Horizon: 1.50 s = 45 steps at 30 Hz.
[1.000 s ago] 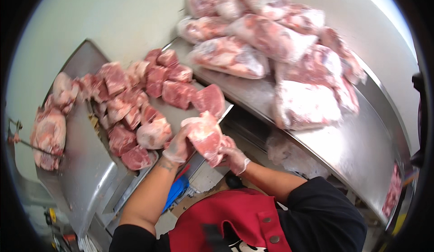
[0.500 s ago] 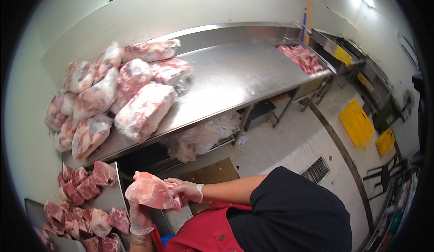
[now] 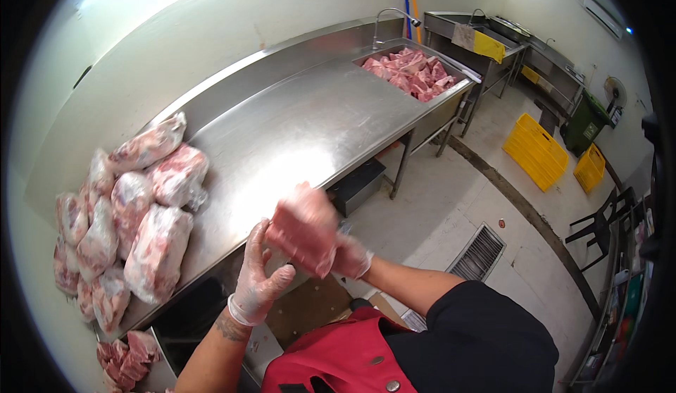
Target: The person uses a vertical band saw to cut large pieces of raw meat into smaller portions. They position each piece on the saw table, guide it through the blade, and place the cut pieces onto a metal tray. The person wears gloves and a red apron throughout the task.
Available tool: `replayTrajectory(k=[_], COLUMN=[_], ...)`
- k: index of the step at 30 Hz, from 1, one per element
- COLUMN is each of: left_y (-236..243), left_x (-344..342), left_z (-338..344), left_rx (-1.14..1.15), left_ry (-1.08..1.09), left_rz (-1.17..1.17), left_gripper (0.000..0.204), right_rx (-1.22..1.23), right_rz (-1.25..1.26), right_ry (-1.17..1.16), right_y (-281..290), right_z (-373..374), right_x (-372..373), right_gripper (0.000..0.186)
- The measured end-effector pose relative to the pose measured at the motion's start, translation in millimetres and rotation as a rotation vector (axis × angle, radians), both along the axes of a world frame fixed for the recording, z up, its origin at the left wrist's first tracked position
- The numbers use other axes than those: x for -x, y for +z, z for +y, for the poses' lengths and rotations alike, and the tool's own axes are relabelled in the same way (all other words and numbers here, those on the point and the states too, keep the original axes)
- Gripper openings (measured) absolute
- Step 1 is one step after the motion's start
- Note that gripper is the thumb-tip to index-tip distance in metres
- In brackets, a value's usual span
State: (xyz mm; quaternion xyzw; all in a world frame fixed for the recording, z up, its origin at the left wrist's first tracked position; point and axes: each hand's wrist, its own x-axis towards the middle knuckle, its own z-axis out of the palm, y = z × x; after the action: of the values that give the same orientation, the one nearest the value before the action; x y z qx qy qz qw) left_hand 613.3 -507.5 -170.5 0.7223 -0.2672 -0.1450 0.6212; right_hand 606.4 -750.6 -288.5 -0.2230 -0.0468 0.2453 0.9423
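Observation:
A raw chunk of meat (image 3: pixel 310 241), pink and partly smeared by motion, is in the air just off the front edge of the steel counter (image 3: pixel 296 104). My right hand (image 3: pixel 353 256), in a clear glove, grips it from the right, with part of the fingers hidden behind the meat. To the left of the chunk is my left hand (image 3: pixel 259 280), also gloved, its fingers and thumb apart and nothing in its grasp. Whether its fingertips brush the meat, I cannot tell.
Plastic-wrapped meat pieces (image 3: pixel 158 252) are piled on the counter's left end. Cut meat (image 3: pixel 134 358) lies at lower left. More pieces (image 3: pixel 415 72) fill the sink basin at the far end. Yellow crates (image 3: pixel 536 153) and a floor drain (image 3: pixel 477 252) are to the right.
The meat chunk has moved up and to the right toward the counter. My left hand has let go of it and spread, while the right keeps hold. The view has turned right.

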Motion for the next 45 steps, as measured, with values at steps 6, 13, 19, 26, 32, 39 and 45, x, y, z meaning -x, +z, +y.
replayTrajectory(k=[6,13,19,26,32,39,45], left_y=[3.6,-108.7,-148.5,-154.0,-131.9,-147.8,-153.1], left_x=[-47.8,-23.3,69.8,193.9,292.9,372.5,317.6], left_z=[-10.8,92.4,164.3,233.9,294.9,413.6,467.4], left_rx=[-0.314,-0.547,-0.727,-0.859,-0.806,-0.949,-1.466], left_ry=[0.087,0.326,0.563,0.858,1.545,1.754,1.41], left_rz=[-0.147,-0.043,0.288,0.373,0.438,0.385,0.23], left_gripper=[0.093,0.065,0.058,0.073,0.078,0.095,0.113], right_rx=[0.153,1.268,1.415,1.246,1.041,0.962,1.155], right_rz=[-0.086,0.024,-0.295,-1.184,-1.233,-1.154,-1.722], right_ry=[-0.704,-1.008,-1.062,-0.283,0.198,0.674,0.202], right_y=[43.0,92.2,-23.1,-33.6,-19.6,-18.0,-5.3], right_z=[-219.6,-364.7,-175.4,69.2,245.6,483.2,638.0], right_x=[-132.6,-276.5,-256.9,-130.6,-118.3,-20.7,26.3], right_gripper=[0.074,0.098,0.061,0.048,0.054,0.069,0.088])
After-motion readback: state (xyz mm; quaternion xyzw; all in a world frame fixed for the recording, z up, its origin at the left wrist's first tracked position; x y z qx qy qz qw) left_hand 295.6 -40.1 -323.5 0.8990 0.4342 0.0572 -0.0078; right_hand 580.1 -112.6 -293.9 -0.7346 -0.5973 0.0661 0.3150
